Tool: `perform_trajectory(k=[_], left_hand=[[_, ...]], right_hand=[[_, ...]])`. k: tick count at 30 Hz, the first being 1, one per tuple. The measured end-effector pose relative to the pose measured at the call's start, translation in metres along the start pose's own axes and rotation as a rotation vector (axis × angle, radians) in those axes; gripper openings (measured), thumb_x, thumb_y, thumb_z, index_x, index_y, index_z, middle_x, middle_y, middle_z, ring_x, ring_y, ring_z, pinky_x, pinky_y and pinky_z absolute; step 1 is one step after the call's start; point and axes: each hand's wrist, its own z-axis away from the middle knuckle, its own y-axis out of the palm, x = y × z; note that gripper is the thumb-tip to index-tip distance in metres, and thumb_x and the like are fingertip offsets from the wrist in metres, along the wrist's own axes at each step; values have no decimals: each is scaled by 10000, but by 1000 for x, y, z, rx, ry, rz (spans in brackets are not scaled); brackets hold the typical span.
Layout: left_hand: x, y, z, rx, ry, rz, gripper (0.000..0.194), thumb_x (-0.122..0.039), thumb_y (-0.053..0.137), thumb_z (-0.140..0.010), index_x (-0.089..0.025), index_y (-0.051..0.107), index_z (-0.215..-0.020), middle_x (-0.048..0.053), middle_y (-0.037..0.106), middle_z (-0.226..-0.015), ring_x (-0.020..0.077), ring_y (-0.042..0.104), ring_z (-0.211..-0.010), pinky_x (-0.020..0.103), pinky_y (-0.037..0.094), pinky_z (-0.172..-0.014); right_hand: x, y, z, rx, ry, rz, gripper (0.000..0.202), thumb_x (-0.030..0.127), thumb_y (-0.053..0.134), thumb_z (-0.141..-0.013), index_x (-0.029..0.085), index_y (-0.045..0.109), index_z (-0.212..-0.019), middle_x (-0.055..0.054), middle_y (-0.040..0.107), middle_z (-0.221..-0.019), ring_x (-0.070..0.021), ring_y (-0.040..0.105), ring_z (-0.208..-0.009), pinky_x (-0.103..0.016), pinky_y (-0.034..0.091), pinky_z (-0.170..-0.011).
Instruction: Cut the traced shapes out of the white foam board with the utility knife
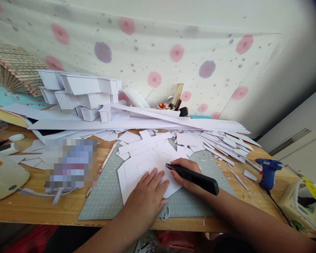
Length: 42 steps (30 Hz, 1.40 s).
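Note:
A white sheet of card (133,172) with pencilled outlines lies on the grey-green cutting mat (102,200). My left hand (150,191) rests flat on the sheet, fingers stretched out and pointing away from me. In my right hand (185,168) is a black utility knife (197,179), its tip at the sheet near a drawn line. The short blade is too small to make out clearly. Cut pieces of white card (137,140) overlap the sheet's far edge.
A blue glue gun (268,172) stands at the right beside a cream box (300,200). White card strips (221,144) litter the back right. A folded white card model (81,91) stands back left, behind long white boards (116,125). A white rounded object (5,175) sits far left.

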Motion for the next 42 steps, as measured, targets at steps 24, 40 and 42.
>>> perform_trajectory(k=[24,40,42], left_hand=[[-3,-10,-3,68,-8,-45,444,-257,607,-882,-189,544,-1316,157,445,-1452,354,370,-1353,561,366,-1071],[2,-3,0,-2,29,-81,432,-244,625,-862,-200,564,-1287,148,478,-1430,348,406,-1333,544,398,-1054],[4,-1,1,-39,48,-67,421,-247,611,-870,-212,562,-1286,138,484,-1429,339,405,-1337,538,395,-1058]], right_hand=[[7,-15,14,77,-42,59,141,284,592,-831,207,624,-945,-30,697,-811,-163,654,-716,-277,498,-674],[12,-31,40,100,-134,42,147,226,590,-839,187,612,-978,-22,657,-777,-143,614,-688,-254,476,-655],[11,-32,45,96,-126,33,154,227,584,-839,190,612,-986,-22,654,-778,-143,611,-686,-255,476,-653]])
